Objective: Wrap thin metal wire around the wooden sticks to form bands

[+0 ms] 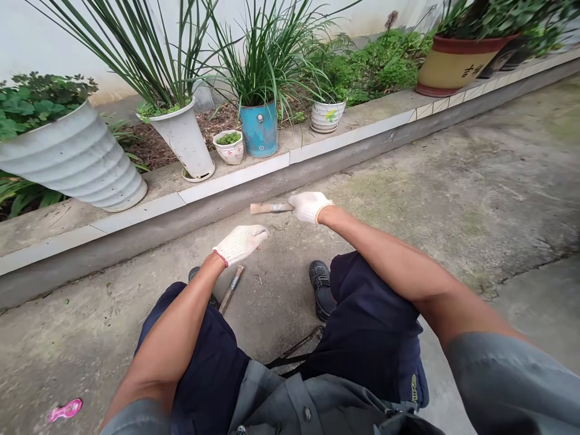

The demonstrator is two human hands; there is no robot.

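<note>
My right hand (310, 206), in a white knitted glove, grips one end of a short wooden stick (261, 208). Silvery wire (278, 207) is wound around the part of the stick near my fingers, and the bare end points left. My left hand (241, 243), gloved the same way, is closed a little nearer to me and apart from the stick. Whatever its fingers pinch, if anything, is hidden or too fine to make out. On the concrete below that hand, beside my left shoe, lies another stick-like piece (232, 289) with a greyish wrapped section.
A low tiled ledge (235, 184) runs ahead, carrying a blue pot (259, 130), a small white pot (229, 148) and other planters. A thin dark tool (301, 342) lies between my feet, partly hidden. A pink object (66, 410) rests on the ground at lower left.
</note>
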